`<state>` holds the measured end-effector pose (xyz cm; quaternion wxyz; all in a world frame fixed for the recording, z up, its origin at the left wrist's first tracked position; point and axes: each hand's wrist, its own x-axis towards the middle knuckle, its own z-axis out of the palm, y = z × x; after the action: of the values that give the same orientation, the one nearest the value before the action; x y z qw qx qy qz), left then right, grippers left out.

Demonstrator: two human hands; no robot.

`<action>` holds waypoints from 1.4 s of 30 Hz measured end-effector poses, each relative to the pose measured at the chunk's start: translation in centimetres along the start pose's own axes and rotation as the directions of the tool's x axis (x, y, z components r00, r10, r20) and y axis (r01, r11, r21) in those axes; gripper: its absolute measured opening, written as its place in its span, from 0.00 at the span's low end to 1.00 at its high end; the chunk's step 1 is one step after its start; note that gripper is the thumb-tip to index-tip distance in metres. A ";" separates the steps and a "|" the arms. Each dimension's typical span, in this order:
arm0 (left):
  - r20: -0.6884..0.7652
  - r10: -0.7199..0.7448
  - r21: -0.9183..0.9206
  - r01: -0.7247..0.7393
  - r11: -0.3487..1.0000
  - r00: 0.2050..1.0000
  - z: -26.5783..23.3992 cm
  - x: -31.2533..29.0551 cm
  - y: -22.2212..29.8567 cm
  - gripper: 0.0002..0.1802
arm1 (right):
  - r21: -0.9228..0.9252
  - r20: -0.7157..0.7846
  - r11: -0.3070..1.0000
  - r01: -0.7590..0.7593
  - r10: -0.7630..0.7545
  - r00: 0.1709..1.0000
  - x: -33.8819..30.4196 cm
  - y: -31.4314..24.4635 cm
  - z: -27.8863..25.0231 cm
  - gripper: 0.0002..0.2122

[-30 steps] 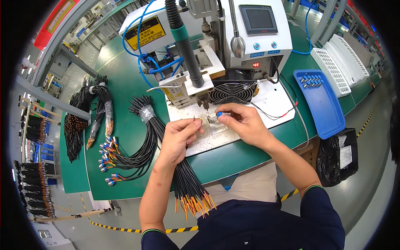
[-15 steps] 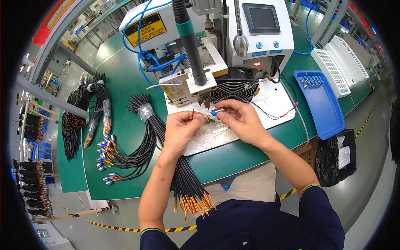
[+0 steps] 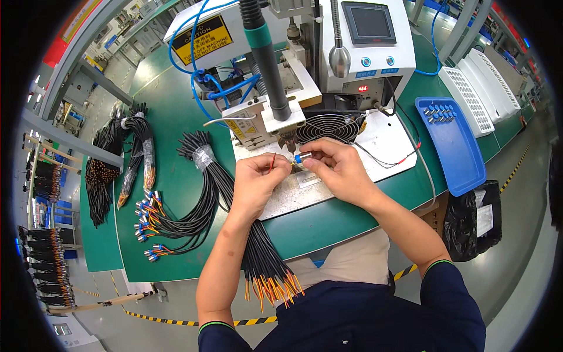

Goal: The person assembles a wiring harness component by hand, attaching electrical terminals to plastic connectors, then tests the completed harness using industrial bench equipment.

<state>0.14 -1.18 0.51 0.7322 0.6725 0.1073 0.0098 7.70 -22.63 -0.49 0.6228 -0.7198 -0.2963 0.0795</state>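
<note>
My left hand (image 3: 258, 183) is closed in a pinch on a thin cable wire (image 3: 273, 161), whose red end sticks up past the fingers. Between the thumb and fingers of my right hand (image 3: 343, 173) sits a small blue-and-silver cylindrical connector (image 3: 303, 158). Its blue end faces my left hand. Both hands meet just below the metal tip (image 3: 288, 143) of a bench soldering machine (image 3: 280, 117), above its white base plate (image 3: 293, 190). Fingers hide the exact contact between wire and connector. A bundle of black cables (image 3: 264, 252) with orange-yellow ends hangs over the table edge beside my left forearm.
Left of the machine, finished-looking cables (image 3: 155, 217) with blue-silver connectors lie on the green table (image 3: 176, 267). A blue tray (image 3: 454, 158) with several connectors stands right, near white perforated trays (image 3: 466, 102). A black-bagged bin (image 3: 472, 226) is below. A round fan (image 3: 331, 128) sits behind my hands.
My left hand has shifted slightly right, closer to the connector. My right hand has moved a little left and up, still gripping the connector.
</note>
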 end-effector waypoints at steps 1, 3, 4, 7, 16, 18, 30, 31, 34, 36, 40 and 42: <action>0.002 0.008 0.000 -0.008 1.000 1.000 0.0 0.0 0.0 0.07 | 0.000 0.002 1.000 0.005 -0.005 1.000 0.0 0.0 0.0 0.12; -0.003 0.004 0.004 -0.004 1.000 1.000 0.1 0.1 -0.1 0.06 | 0.000 0.003 1.000 0.011 -0.011 1.000 0.0 0.0 0.0 0.12; -0.008 0.000 0.008 0.000 1.000 1.000 0.1 0.1 -0.1 0.06 | -0.010 0.003 1.000 0.028 -0.028 1.000 0.0 0.2 -0.1 0.12; -0.014 -0.003 0.029 0.004 1.000 1.000 0.0 0.1 -0.1 0.06 | -0.020 0.006 0.999 0.042 -0.042 0.999 0.1 0.4 0.0 0.12; -0.028 -0.006 0.025 0.007 1.000 1.000 0.3 0.2 0.0 0.05 | -0.015 0.007 0.999 0.042 -0.042 0.999 0.0 0.3 0.0 0.12; -0.032 -0.008 0.022 0.009 1.000 0.999 0.4 0.1 0.0 0.05 | -0.013 0.001 0.999 0.047 -0.047 0.999 0.0 0.3 0.0 0.12; -0.021 0.016 0.006 -0.016 1.000 1.000 0.2 0.2 -0.3 0.04 | -0.044 0.006 0.997 0.064 -0.064 0.998 0.0 -0.1 -0.3 0.11; -0.018 0.031 0.007 -0.031 1.000 0.999 0.3 0.2 -0.3 0.04 | -0.039 0.021 0.998 0.043 -0.042 0.999 0.0 -0.1 -0.3 0.11; -0.019 0.027 0.009 -0.027 1.000 0.999 0.3 0.2 -0.4 0.05 | -0.033 0.037 0.999 0.028 -0.026 0.999 -0.1 -0.1 -0.3 0.12; -0.017 0.026 0.011 -0.025 1.000 1.000 0.2 0.2 -0.4 0.05 | -0.032 0.038 0.999 0.034 -0.033 0.999 -0.1 -0.1 -0.3 0.12; -0.021 0.035 0.002 -0.035 0.999 0.999 0.3 0.2 -0.4 0.05 | -0.040 0.044 0.999 0.026 -0.025 0.999 0.0 -0.3 -0.4 0.12; -0.017 0.037 0.006 -0.037 0.999 0.999 0.2 0.3 -0.4 0.05 | -0.049 0.047 0.999 0.024 -0.021 0.999 0.0 -0.3 -0.4 0.12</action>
<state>0.37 -1.42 0.05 0.7290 0.6764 0.1010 0.0289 7.78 -22.98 -0.12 0.5986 -0.7295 -0.3207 0.0820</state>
